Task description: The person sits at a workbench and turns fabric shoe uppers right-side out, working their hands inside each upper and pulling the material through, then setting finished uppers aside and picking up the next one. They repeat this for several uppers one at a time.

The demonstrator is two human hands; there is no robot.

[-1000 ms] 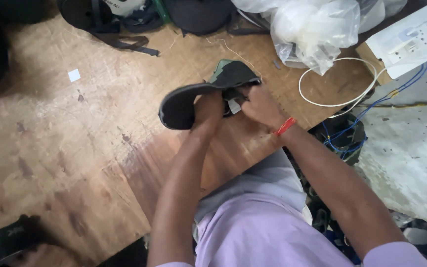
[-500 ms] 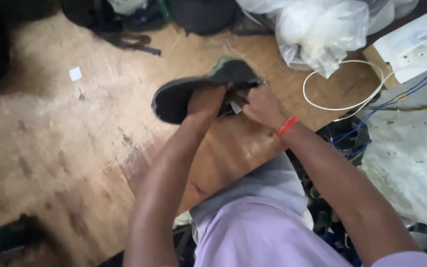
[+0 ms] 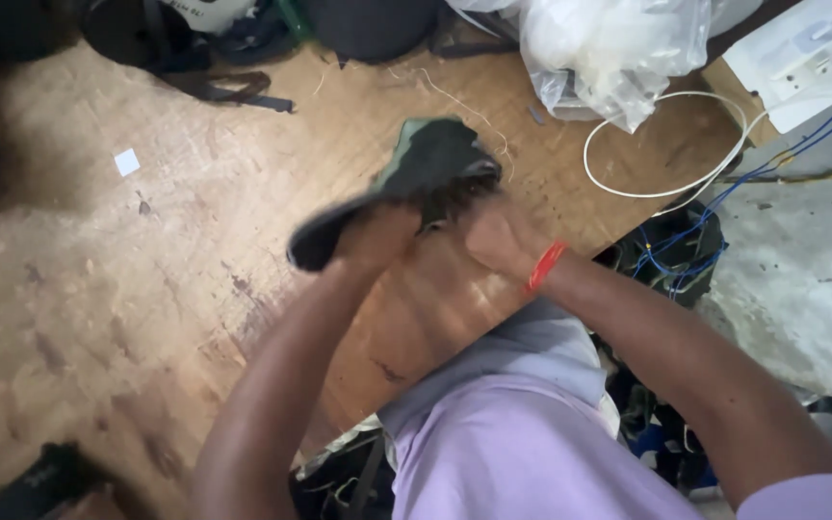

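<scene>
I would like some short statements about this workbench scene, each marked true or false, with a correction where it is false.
1. Both hands, left hand and right hand, hold the dark green shoe upper. True.
2. The right wrist bears a blue band. False: the wrist band is red.
3. A white looped cable lies on the wooden board table. True.
4. The clear plastic bag lies at the table's near left corner. False: it lies at the far right.
</scene>
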